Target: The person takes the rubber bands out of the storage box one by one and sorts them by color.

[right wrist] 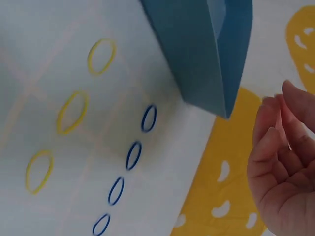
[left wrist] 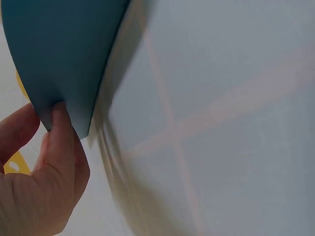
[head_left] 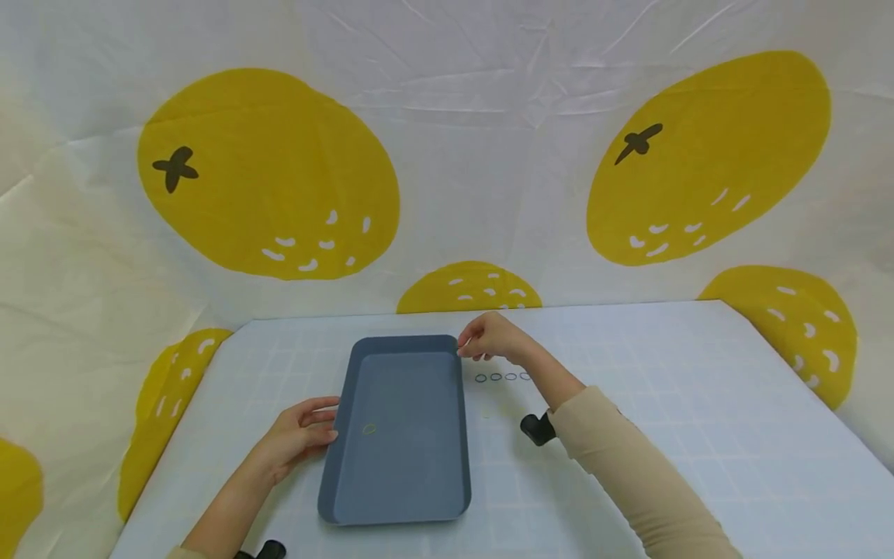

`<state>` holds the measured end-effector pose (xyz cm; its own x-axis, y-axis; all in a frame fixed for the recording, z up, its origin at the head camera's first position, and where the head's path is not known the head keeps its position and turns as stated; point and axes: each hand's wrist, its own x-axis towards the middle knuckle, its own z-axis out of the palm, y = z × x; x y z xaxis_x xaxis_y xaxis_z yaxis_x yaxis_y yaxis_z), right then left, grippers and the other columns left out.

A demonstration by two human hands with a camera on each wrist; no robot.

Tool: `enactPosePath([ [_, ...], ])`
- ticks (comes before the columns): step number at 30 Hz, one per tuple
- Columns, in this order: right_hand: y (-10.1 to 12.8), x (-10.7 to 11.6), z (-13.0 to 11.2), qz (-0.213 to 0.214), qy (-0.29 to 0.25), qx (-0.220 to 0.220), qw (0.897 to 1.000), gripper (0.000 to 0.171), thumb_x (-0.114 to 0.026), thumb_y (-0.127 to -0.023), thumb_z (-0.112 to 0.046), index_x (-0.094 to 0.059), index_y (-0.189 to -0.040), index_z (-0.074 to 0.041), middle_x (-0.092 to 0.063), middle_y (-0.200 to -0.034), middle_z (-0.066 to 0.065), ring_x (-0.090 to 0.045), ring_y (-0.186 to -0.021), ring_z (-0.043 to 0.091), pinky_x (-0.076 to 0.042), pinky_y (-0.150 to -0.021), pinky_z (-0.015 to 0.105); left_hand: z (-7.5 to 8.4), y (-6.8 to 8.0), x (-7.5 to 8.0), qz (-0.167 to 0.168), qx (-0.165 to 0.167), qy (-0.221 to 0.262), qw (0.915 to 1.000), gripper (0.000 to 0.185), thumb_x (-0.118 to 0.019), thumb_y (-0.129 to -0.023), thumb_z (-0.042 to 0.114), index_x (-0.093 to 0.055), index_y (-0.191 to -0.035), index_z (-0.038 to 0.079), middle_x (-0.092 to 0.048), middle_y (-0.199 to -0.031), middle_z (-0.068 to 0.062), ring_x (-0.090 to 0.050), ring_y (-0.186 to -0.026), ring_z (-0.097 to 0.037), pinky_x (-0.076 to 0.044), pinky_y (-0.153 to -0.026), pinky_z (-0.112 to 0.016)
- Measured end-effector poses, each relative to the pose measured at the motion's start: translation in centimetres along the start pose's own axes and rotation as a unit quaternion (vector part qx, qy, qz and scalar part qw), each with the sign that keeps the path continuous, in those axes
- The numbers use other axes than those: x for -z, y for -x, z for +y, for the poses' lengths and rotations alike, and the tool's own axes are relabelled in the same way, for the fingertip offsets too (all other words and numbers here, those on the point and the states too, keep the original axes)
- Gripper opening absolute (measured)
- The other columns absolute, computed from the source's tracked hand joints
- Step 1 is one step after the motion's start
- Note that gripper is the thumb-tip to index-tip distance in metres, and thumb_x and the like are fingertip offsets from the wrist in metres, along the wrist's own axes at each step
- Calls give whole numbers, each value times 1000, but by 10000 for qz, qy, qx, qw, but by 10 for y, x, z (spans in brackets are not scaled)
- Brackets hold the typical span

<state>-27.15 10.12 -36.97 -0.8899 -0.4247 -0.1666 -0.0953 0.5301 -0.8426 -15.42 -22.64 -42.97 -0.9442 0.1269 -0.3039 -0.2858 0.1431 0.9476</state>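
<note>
A grey-blue rectangular tray (head_left: 400, 508) lies lengthwise on the table. My left hand (head_left: 300, 435) holds its left side, thumb at the rim and fingertips against the outer wall (left wrist: 54, 64). At the far right corner, my right hand (head_left: 492, 339) has thumb and fingertips drawn together; I cannot tell if anything thin is pinched there. In the right wrist view, the fingertips (right wrist: 269, 102) are close beside the tray's corner (right wrist: 211, 93). Inside the tray lies a thin yellow ring (head_left: 369, 428), like a rubber band.
Right of the tray, several thin blue rings (right wrist: 133, 155) form a row on the table. Three yellow rings (right wrist: 72, 112) make another row alongside. Black wrist gear (head_left: 537, 429) shows by the right sleeve (head_left: 628, 466). A white cloth wall (head_left: 489, 171) with yellow fruit shapes rises behind the table.
</note>
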Motion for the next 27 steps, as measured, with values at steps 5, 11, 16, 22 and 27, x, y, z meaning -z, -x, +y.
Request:
enactPosePath([
  [5,-9,-24,-17,-307,-41,156,9994,12,-72,-80,-5,-68,-89,1,-64,-74,3,-54,-65,17,-49,-61,28,-1,-1,2,-5,-46,-28,10000,63,-63,-81,-10,-34,-137,-10,-46,-127,-30,-58,-100,-17,-52,-74,-29],
  [11,-15,-56,-27,-734,83,446,9963,13,-72,-79,-3,-69,-90,3,-64,-71,2,-52,-61,10,-47,-59,23,1,-1,2,-73,-81,9,9999,62,-62,-80,-11,-33,-136,-12,-49,-124,-28,-59,-95,-15,-52,-74,-29],
  [16,-17,-82,-31,-965,286,617,9930,14,-74,-77,-3,-70,-89,2,-65,-70,3,-53,-59,9,-47,-56,22,-1,0,3,-116,-25,80,9999,63,-62,-81,-11,-32,-136,-12,-49,-124,-27,-59,-93,-14,-52,-74,-29],
  [22,-22,-107,-37,-1097,585,675,9899,13,-77,-74,-5,-71,-85,-1,-64,-68,0,-53,-56,8,-46,-53,19,-1,-2,3,-173,-100,112,9997,63,-61,-82,-10,-32,-137,-12,-49,-125,-28,-60,-94,-14,-52,-74,-29],
  [27,-25,-124,-37,-1151,911,757,9863,14,-79,-72,-7,-71,-82,-3,-58,-60,-5,-50,-52,6,-42,-50,18,-1,-3,3,-214,-105,120,9996,62,-61,-82,-10,-31,-137,-12,-51,-123,-25,-59,-94,-14,-51,-74,-29],
])
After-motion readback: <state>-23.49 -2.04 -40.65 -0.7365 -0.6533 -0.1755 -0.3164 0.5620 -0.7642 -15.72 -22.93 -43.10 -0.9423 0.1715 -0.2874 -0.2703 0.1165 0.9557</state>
